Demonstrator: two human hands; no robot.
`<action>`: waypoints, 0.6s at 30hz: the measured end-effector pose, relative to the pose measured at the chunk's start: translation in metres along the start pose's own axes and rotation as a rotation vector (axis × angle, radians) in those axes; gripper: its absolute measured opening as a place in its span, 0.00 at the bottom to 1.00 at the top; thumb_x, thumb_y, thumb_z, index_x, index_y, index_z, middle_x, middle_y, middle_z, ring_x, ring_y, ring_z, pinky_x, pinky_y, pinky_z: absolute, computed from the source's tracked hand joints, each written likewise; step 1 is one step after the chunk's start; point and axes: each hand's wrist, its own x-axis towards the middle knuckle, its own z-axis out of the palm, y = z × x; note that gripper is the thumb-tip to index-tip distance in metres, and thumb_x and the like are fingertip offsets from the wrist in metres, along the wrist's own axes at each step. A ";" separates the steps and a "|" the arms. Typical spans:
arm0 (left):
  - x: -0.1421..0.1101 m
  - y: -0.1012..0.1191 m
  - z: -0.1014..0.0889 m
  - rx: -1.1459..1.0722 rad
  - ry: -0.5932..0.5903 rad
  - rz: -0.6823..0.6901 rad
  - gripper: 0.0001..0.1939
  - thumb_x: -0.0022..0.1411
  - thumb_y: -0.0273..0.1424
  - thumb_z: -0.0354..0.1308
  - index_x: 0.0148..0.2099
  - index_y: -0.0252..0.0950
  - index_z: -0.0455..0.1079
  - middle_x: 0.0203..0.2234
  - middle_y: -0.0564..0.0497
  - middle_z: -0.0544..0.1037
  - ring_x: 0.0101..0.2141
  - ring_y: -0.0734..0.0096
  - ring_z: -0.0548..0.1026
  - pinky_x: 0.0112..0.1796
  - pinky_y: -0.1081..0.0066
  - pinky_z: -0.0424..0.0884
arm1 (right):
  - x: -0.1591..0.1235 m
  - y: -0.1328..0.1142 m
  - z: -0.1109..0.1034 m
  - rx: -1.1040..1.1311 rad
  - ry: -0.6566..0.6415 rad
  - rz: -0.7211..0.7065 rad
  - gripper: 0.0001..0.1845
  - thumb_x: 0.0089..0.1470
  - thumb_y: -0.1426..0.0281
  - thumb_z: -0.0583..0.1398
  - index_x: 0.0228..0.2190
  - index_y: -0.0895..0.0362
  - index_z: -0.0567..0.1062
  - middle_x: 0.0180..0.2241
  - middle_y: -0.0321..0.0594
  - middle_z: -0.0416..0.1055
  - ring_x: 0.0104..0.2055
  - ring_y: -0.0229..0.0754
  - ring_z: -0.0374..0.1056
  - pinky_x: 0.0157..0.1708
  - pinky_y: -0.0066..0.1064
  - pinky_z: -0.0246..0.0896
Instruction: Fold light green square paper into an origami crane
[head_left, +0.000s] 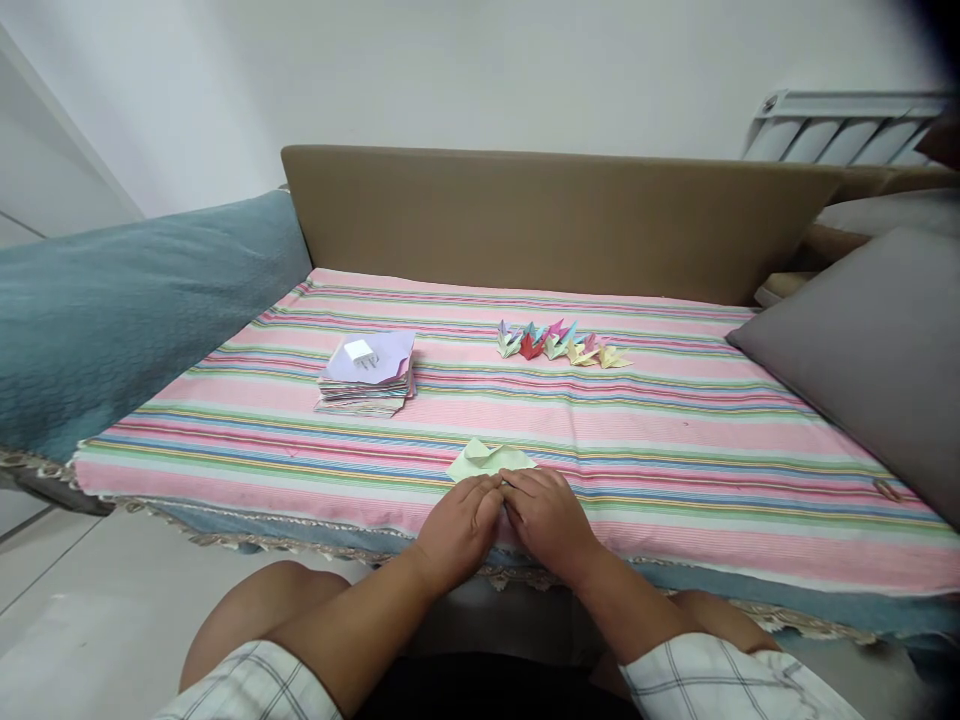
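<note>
A sheet of pale green origami paper [484,460], partly folded, lies at the front of the striped cloth. My left hand [463,522] presses its near edge from the left, fingers closed together. From the right, my right hand [547,518] holds the same edge, its fingertips meeting those of the left. Both hands hide the near part of the paper. Beyond it stand several folded paper cranes [559,343] in red, pink, blue, green and yellow, grouped closely. To the left is a stack of square paper [365,395] with a lilac sheet on top.
A small white block [360,352], shaped like a plug, rests on the stack. The pink striped cloth [660,400] covers the sofa seat. A brown backrest [525,220] rises behind, a blue armrest [150,290] at left, a grey cushion [870,350] at right.
</note>
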 end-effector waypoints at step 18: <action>0.001 0.002 -0.001 0.180 -0.125 0.040 0.20 0.59 0.22 0.47 0.54 0.29 0.63 0.50 0.38 0.71 0.50 0.57 0.69 0.51 0.58 0.65 | -0.015 0.012 -0.001 -0.016 0.046 0.005 0.13 0.56 0.75 0.53 0.42 0.59 0.72 0.46 0.45 0.72 0.51 0.46 0.65 0.52 0.41 0.57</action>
